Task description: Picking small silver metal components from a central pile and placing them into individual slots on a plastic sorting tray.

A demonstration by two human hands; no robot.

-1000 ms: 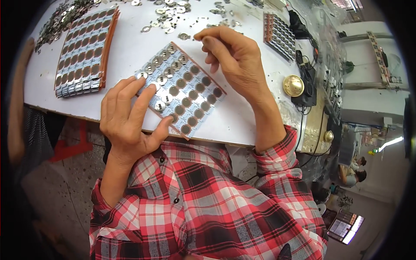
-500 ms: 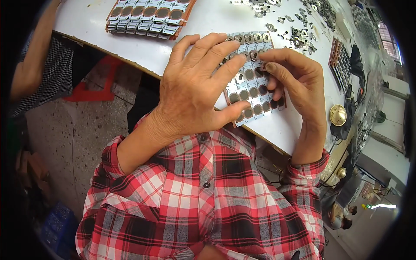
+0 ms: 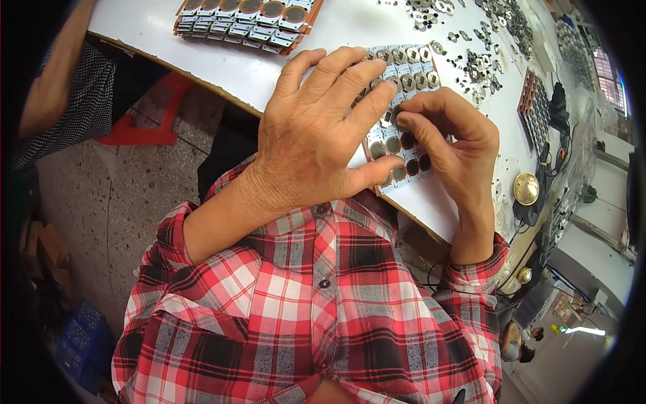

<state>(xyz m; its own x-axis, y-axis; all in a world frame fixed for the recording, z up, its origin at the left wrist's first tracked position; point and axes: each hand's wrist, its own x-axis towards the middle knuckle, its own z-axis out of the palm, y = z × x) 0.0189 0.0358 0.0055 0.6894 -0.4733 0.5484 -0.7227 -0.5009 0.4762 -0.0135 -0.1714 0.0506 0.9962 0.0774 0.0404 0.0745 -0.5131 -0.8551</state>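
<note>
A panel of small light-blue boards [image 3: 402, 69] lies on the table in front of me, with rows of round dark discs. Small silvery metal pieces [image 3: 420, 81] sit on its far rows, while the near rows show bare discs [image 3: 392, 144]. My left hand [image 3: 323, 128] rests over the panel's left side, open, fingers spread and thumb near the front rows; it hides much of that side. Above the middle rows my right hand [image 3: 451, 131] has thumb and forefinger pinched together. What is between those fingertips, if anything, is too small and hidden to name.
Loose metal pieces [image 3: 474, 67] are scattered at the far right. A stack of similar panels [image 3: 245, 23] stands far left, and another panel [image 3: 533, 108] lies at right beside a brass-coloured dome [image 3: 526, 188]. Another person's arm [image 3: 54, 94] and a red stool [image 3: 145, 128] are at left.
My right hand has moved left and nearer across the panel, its fingertips still pinched. My left hand keeps its place on the panel. The whole view has shifted slightly.
</note>
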